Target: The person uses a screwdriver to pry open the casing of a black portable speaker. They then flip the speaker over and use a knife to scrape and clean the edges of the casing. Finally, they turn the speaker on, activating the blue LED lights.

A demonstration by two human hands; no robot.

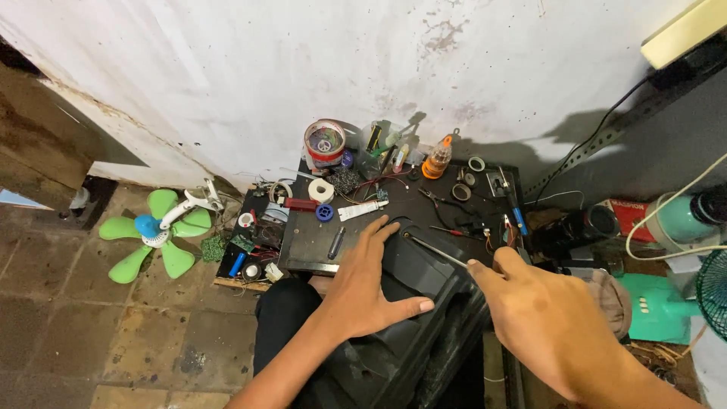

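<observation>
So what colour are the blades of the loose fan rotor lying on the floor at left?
Light green; the fan rotor has a blue hub, and shows best in the head view.

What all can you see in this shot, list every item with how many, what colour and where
Black casing: 1, black, on the lap under both hands.
Screwdriver: 1, thin metal shaft, held by the right hand, tip on the casing.
Low table: 1, dark, against the wall.
Tape rolls: several, white and grey, on the table.
Round tin: 1, red and white, back of the table.
Orange-topped bottle: 1, back of the table.
Fan blade: 1, green with blue hub, floor at left.
Teal fan parts: some, right edge.
Left hand: flat, fingers spread on the casing.
Right hand: closed on the screwdriver.
</observation>
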